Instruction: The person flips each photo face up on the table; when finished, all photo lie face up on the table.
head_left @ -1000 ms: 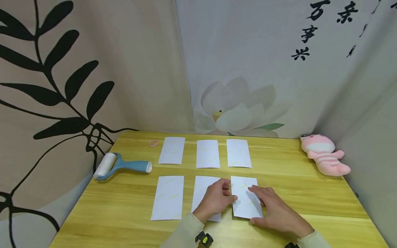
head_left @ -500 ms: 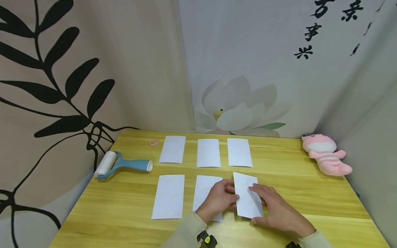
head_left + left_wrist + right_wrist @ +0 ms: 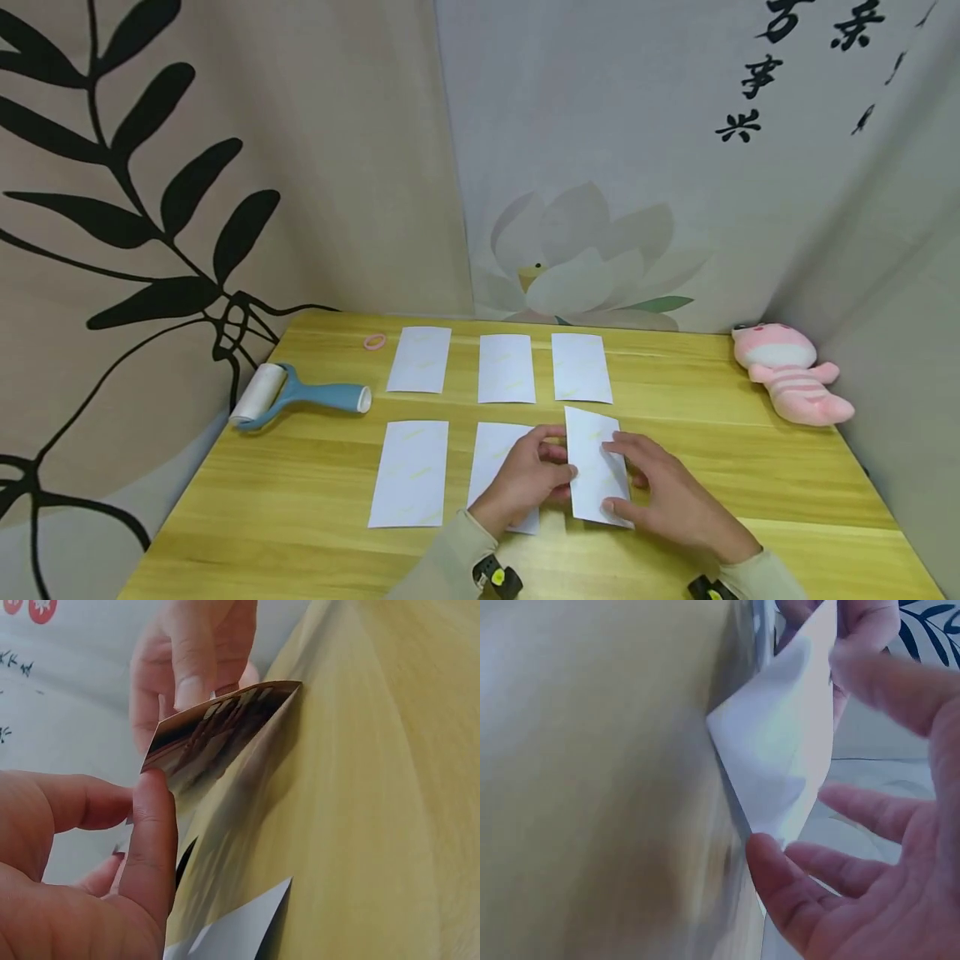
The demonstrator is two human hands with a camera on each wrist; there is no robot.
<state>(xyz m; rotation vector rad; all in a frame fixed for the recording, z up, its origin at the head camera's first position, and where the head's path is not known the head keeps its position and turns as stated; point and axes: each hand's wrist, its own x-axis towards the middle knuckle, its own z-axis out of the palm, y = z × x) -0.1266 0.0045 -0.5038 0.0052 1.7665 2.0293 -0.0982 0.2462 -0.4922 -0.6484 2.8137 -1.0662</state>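
Note:
In the head view a photo print [image 3: 596, 471] is tilted up off the table, its white back with faint yellow marks facing up. My left hand [image 3: 527, 475] pinches its left edge between thumb and fingers. The dark, glossy picture side [image 3: 217, 735] shows from the left wrist. At the right edge is my right hand [image 3: 663, 492], its fingers spread and lightly bent, fingertips right at the print. The right wrist view shows the sheet [image 3: 780, 735] slightly bowed, with the right fingertips [image 3: 763, 851] at its edge. A second white-backed print [image 3: 491, 450] lies partly hidden under the left hand.
Further prints lie white side up: one at front left [image 3: 408, 475], and a back row with left [image 3: 418, 358], middle [image 3: 507, 369] and right [image 3: 582, 368] sheets. A blue-handled lint roller [image 3: 300, 396], a pink ring [image 3: 374, 342] and a pink plush toy [image 3: 791, 375] sit around them on the wooden table [image 3: 262, 517].
The print has gone from lying nearly flat to tilted, its left side raised by the left hand. The right hand stays at its right edge, shifted only slightly.

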